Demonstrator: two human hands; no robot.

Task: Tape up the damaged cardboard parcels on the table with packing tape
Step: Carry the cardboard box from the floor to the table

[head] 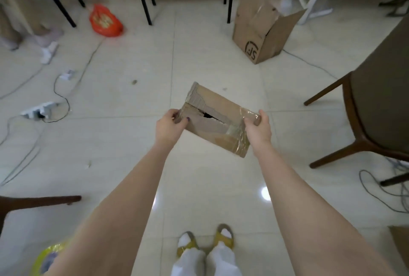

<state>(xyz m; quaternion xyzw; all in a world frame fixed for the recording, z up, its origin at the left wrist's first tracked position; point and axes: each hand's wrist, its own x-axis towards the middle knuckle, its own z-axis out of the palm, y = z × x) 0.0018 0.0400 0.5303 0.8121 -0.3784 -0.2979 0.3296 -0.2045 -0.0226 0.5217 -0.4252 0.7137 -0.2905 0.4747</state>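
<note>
Torn cardboard parcel [218, 118] is held in mid-air above the tiled floor [132, 143], tilted. Left hand [169, 126] grips its left end; right hand [259, 128] grips the taped right end. Jagged tear [210, 115] lies open. Recommendation: press the torn edges flush before taping, and keep fingers off the tear

One legible mark found: black letters "SF" within a broken ring, upside down, on the lower front of the open cardboard box [247, 30], well beyond the fingers [263, 113] of the right hand [257, 130]; yellow print on the orange bag [105, 21], far left of the left hand [169, 127], too blurred to read.
</note>
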